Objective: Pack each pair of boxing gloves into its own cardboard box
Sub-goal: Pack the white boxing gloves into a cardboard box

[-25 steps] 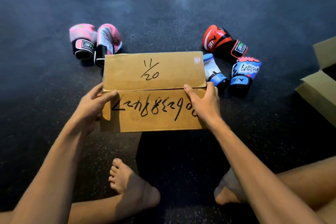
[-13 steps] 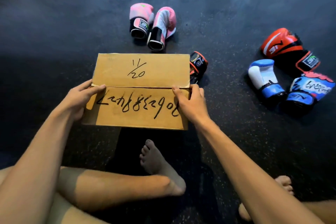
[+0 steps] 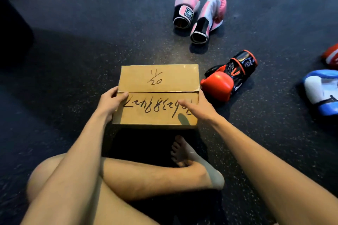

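A closed cardboard box with black handwriting on its flaps sits on the dark floor in front of my crossed legs. My left hand grips its left edge at the flap seam. My right hand grips its right edge, fingers on the near flap. A red-and-black glove lies just right of the box. Two pink gloves lie beyond it, cuffs towards me. A blue-and-white glove and part of a red glove show at the right edge.
The floor is dark speckled rubber. A dark bulky object stands at the left edge. My bare foot and folded legs lie directly below the box.
The view has swung left, so the gloves slid right in the frame. The box, held in both hands, has moved left off the gloves, and a red-and-black glove behind it is uncovered.
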